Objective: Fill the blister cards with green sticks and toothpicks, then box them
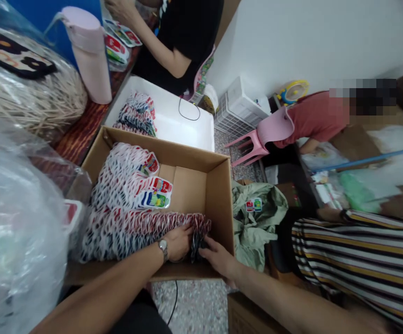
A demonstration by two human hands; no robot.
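A brown cardboard box (pixel 218 195) sits in front of me, packed with long rows of small red, white and blue printed packets (pixel 125 204). My left hand (pixel 178 242), with a watch on its wrist, presses on the near row of packets at the box's front right corner. Beside it, my right hand (pixel 218 260) grips the end of that same row (pixel 198 232) against the box's right wall. Both hands are inside the box.
A white foam box (pixel 173 123) behind holds more packets. A pink bottle (pixel 90 53) stands on the wooden table by a bag of sticks (pixel 30 99). A person in black works at the back; others sit at right by a pink stool (pixel 257 141).
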